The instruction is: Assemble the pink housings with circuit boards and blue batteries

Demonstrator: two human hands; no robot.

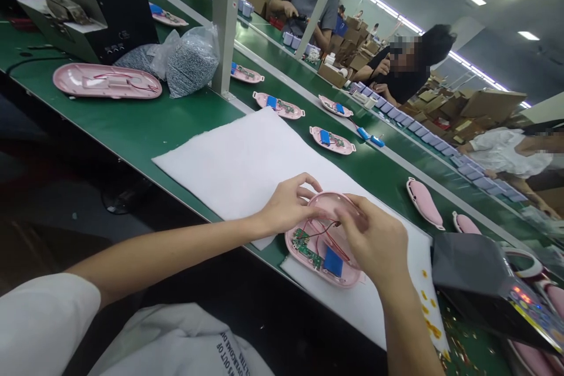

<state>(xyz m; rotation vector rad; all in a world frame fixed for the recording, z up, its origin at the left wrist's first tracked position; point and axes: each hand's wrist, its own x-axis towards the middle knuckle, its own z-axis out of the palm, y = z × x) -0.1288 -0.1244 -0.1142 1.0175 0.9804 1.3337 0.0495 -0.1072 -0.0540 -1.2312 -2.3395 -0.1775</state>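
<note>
"Which step?"
"Likely joining: I hold the pink oval plastic cover (328, 201) tilted beside the pink plastic base (349, 275), over the white foam sheet's (220, 170) near edge. Next calls for tucking the thin red wires (337, 245)."
"Hands?"
"Right hand (374, 235) pinches the cover; left hand (291, 202) curls at its rim, grip unclear."
</note>
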